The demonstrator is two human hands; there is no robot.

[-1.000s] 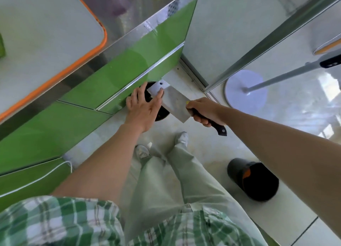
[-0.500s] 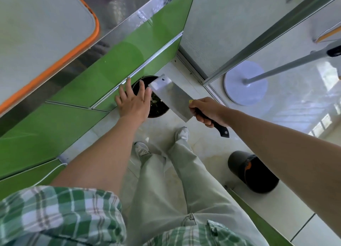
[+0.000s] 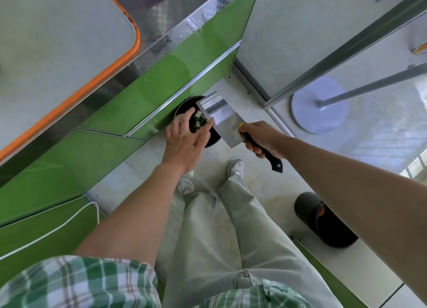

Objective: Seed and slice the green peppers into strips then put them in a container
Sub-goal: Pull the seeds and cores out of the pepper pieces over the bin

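Note:
I look down at the floor beside a green counter. My right hand [image 3: 261, 138] grips the black handle of a steel cleaver [image 3: 221, 117], whose broad blade is held flat over a black bin [image 3: 182, 106] on the floor. Green and white pepper scraps [image 3: 198, 120] lie inside the bin. My left hand [image 3: 187, 141] is spread open above the bin, fingers straight, its fingertips by the blade's edge. No peppers or container show in this view.
A white cutting board with an orange rim [image 3: 57, 53] lies on the steel counter at upper left. A second black bin [image 3: 323, 222] stands on the floor at right. A round white stand base [image 3: 320, 105] sits behind a glass door. My feet are below the bin.
My left hand left the blade, swung out over the bin, and has come back beside the blade's edge. The cleaver stayed over the bin, shifting slightly.

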